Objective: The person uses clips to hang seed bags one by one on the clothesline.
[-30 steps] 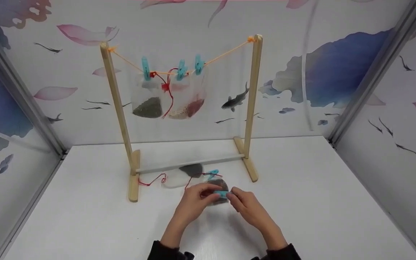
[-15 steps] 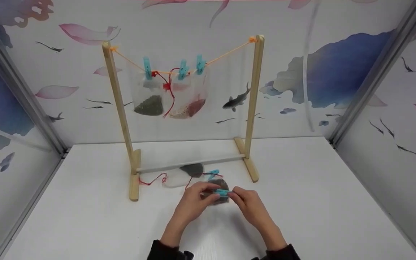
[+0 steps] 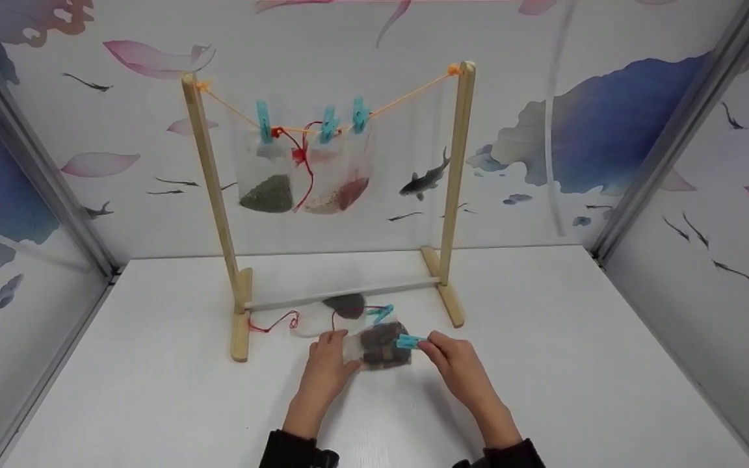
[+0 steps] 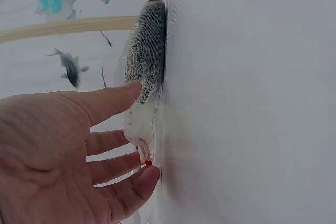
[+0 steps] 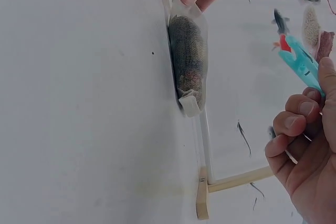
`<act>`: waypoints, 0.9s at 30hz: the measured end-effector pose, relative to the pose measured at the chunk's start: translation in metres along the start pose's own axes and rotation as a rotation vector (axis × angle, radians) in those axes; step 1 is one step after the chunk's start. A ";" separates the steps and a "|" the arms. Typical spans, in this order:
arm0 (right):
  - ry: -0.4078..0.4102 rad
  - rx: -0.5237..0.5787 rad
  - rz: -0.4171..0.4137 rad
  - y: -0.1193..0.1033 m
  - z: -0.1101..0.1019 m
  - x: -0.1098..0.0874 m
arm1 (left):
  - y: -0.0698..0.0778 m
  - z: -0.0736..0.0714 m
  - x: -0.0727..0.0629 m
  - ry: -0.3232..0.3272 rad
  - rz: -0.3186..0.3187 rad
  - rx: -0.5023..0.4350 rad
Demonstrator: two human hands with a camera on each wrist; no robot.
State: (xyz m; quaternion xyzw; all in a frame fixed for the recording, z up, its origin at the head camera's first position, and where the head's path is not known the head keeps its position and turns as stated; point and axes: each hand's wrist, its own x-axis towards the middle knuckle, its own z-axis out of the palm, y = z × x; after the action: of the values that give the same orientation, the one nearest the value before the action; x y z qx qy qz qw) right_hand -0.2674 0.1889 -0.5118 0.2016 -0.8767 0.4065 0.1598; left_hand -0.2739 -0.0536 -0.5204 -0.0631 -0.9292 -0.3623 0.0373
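Note:
In the head view, a white mesh sachet (image 3: 384, 348) with dark filling lies on the table. My left hand (image 3: 330, 363) is at its pale left end, and in the left wrist view the thumb (image 4: 123, 98) lies on the mesh while the fingers bend round by a red drawstring bead (image 4: 148, 163). My right hand (image 3: 456, 361) pinches a light blue clothespin (image 3: 408, 341) by one end, between thumb and bent fingers. That clothespin overlaps the sachet's right part in the head view but shows apart from it in the right wrist view.
Behind the hands stands a wooden rack (image 3: 457, 175). Its orange cord (image 3: 413, 96) carries several blue clothespins with filled sachets (image 3: 267, 194). Another dark-filled sachet (image 3: 346, 305) with red string (image 3: 277, 323) and a loose clothespin (image 3: 381, 314) lie by the rack's white crossbar (image 3: 407, 286).
My left hand has moved left off the clothespin to the sachet's left end, uncovering its dark filling. My right hand keeps the clothespin. The loose clothespin on the table has shifted slightly.

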 end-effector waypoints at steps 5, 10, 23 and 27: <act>-0.014 0.009 0.013 0.002 -0.001 0.001 | 0.002 -0.005 -0.003 -0.045 -0.022 -0.001; -0.053 0.039 0.069 0.002 -0.004 0.000 | 0.002 -0.018 -0.004 -0.135 0.010 -0.036; -0.054 0.082 0.080 0.003 -0.011 -0.002 | 0.028 -0.020 0.000 0.164 0.229 -0.069; -0.036 0.078 0.056 0.000 -0.018 -0.001 | 0.040 -0.012 -0.002 0.271 0.269 0.006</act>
State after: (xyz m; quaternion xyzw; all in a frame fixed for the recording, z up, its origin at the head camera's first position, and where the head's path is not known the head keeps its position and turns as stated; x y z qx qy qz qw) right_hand -0.2638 0.2027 -0.5013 0.1904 -0.8681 0.4412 0.1248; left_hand -0.2658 -0.0326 -0.4846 -0.1372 -0.8999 -0.3565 0.2105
